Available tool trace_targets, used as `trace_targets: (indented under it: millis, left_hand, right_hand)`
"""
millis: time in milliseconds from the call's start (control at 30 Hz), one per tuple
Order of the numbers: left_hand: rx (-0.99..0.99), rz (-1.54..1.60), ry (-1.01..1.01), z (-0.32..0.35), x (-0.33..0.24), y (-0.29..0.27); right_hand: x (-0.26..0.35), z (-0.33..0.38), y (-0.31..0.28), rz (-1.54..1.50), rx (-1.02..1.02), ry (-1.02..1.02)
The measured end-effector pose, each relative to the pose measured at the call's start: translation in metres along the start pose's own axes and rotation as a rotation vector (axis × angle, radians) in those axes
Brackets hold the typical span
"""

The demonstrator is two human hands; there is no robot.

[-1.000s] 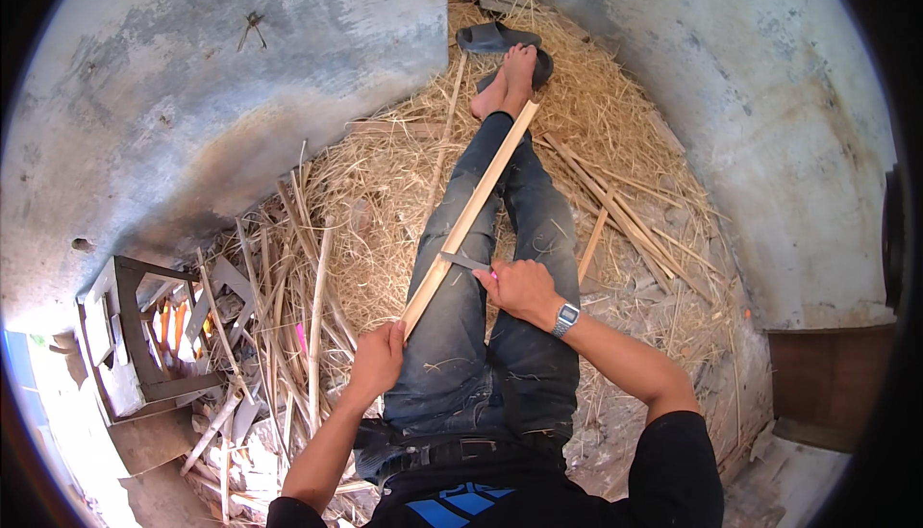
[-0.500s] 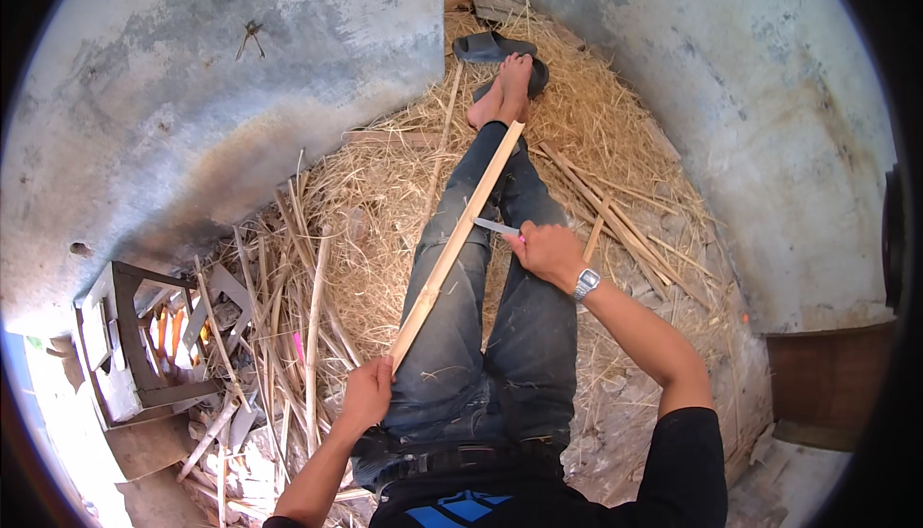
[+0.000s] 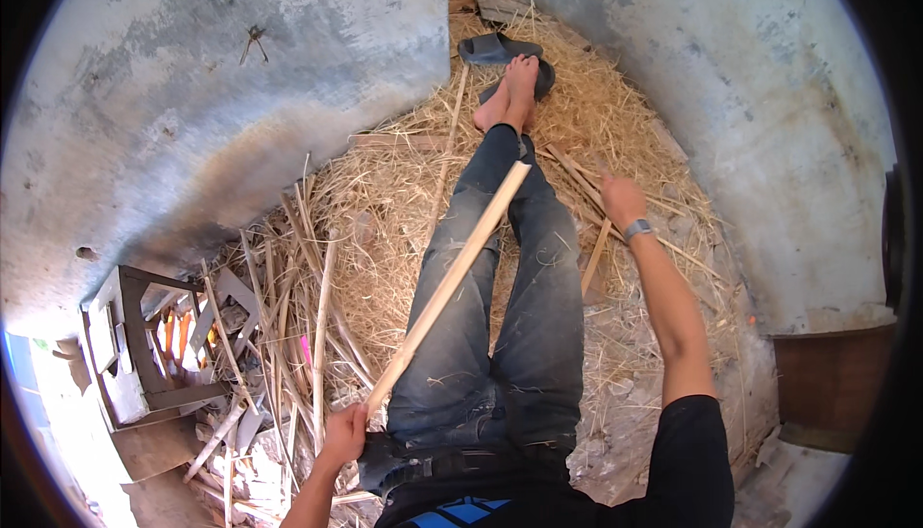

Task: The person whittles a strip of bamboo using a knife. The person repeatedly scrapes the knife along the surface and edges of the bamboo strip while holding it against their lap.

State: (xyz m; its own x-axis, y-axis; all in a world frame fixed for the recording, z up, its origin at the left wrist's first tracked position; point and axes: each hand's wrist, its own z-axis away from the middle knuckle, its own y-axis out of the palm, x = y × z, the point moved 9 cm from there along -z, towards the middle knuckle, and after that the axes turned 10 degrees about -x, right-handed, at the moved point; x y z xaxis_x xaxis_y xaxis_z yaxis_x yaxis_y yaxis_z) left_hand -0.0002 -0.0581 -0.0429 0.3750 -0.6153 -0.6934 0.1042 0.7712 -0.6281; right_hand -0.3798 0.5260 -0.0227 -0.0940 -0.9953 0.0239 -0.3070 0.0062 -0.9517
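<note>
A long pale bamboo strip (image 3: 452,283) lies slantwise over my outstretched legs, its far end above my shins. My left hand (image 3: 343,434) is closed round its near end, beside my hip. Away to the right of the strip, my right hand (image 3: 625,201) is raised above the straw, its fingers curled round the handle of a knife. The knife's blade is too blurred to make out now; it showed clearly half a second earlier. Dark trousers (image 3: 538,326) dusted with shavings lie under the strip.
Straw and shavings (image 3: 375,211) cover the floor round my legs. Loose sticks (image 3: 322,336) are heaped at left beside a broken metal frame (image 3: 120,355). More strips (image 3: 596,254) lie at right. Dark sandals (image 3: 495,47) rest by my bare feet, between concrete walls (image 3: 750,114).
My right hand has left the strip, moving right and away from me. My left hand has drawn the strip's near end back toward my hip, and its far end sits lower.
</note>
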Motion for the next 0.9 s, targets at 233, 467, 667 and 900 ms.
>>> trace_targets:
  millis: [233,467,667,900]
  left_hand:
    - [-0.039,-0.061,0.073,-0.015,-0.007,-0.001]
    - [-0.082,-0.211,0.238,-0.045,-0.014,0.001]
    - [-0.018,-0.181,0.312,-0.081,-0.043,0.004]
    - [-0.05,0.018,0.344,-0.116,-0.115,0.031]
  right_hand:
    - [0.018,0.005,-0.014,-0.331,-0.054,0.122]
    - [0.139,0.038,-0.025,-0.939,0.121,0.336]
    - [0.158,0.019,-0.001,-1.265,0.048,0.386]
    - [0.193,0.031,-0.021,-1.162,0.222,0.28]
